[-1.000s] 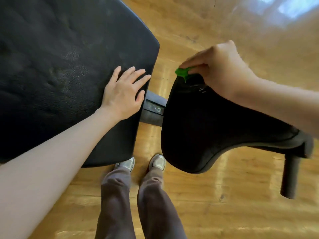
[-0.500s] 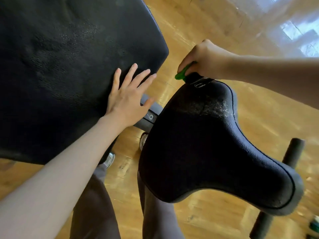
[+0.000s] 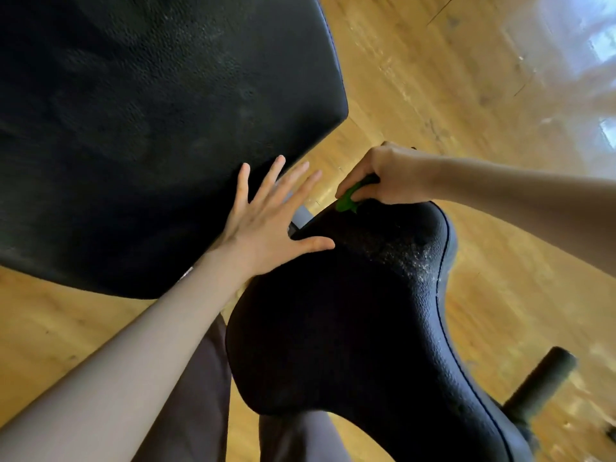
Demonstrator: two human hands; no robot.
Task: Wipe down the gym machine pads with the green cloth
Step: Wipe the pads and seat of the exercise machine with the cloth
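Green cloth bunched at the top edge of the seat pad, mid-frame.

The green cloth (image 3: pixel 346 201) was gripped in the right hand (image 3: pixel 386 175), fingers curled round it, pressed against the black seat pad (image 3: pixel 360 311). The left hand (image 3: pixel 266 225) lay spread, fingers straight, across the gap at the large back pad (image 3: pixel 150 121) filling the upper left. A wooden floor (image 3: pixel 466 78) lay beneath.

The left hand (image 3: pixel 263 225) now spreads its fingers wide and sits off the big pad (image 3: pixel 160 128), over the gap, thumb reaching onto the seat pad (image 3: pixel 360 321). The right hand (image 3: pixel 390 175) curls tighter around the cloth (image 3: pixel 346 199) at the seat pad's far edge.
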